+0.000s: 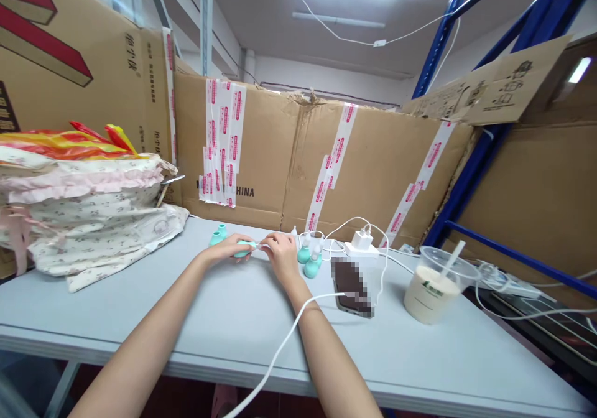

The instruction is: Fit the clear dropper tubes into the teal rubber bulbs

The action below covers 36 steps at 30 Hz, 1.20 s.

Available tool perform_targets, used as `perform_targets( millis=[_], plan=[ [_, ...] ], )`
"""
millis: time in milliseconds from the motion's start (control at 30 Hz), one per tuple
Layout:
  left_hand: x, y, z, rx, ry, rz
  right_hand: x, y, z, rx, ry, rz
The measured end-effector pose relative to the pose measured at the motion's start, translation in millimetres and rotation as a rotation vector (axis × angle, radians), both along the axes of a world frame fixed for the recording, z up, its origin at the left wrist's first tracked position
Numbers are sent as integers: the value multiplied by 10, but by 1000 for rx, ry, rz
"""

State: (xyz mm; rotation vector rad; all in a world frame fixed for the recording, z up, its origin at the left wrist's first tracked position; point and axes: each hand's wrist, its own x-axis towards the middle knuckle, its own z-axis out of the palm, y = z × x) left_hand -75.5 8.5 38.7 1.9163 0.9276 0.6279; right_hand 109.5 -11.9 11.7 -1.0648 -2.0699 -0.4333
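Observation:
My left hand (226, 249) is closed around a small teal squeeze bulb (243, 250), lying on its side just above the table. My right hand (282, 256) pinches the pale nozzle (258, 246) at the bulb's end; whether it is fully seated I cannot tell. Behind my left hand stand two teal bulbs (216, 238) with open tops. To the right of my right hand, several teal bulbs (311, 267) stand upright with clear nozzles on them. A whitish tip (293, 231) shows behind my right hand.
A phone (349, 287) lies right of the bulbs. A cup of milky drink with a straw (429, 293) stands near the right edge. A charger on a power strip (362, 244) trails white cables. A floral cloth bag (102, 219) sits left; cardboard (265, 157) walls the back.

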Motion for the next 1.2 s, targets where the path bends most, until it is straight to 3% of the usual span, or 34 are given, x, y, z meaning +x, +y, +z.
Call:
perform_targets(
  millis=[233,500,933,1200],
  plan=[
    [79,-78,87,-5,-68,-2,32,-5,29,97,42,-34],
    [96,-56,56,21,-12,13,47,-3,39,110,-97,-16],
    [55,-22,22,-16,46,-9,18,3,68,-127,-96,0],
    [29,-28,27,4,46,-7,45,13,18,-126,-85,7]
  ],
)
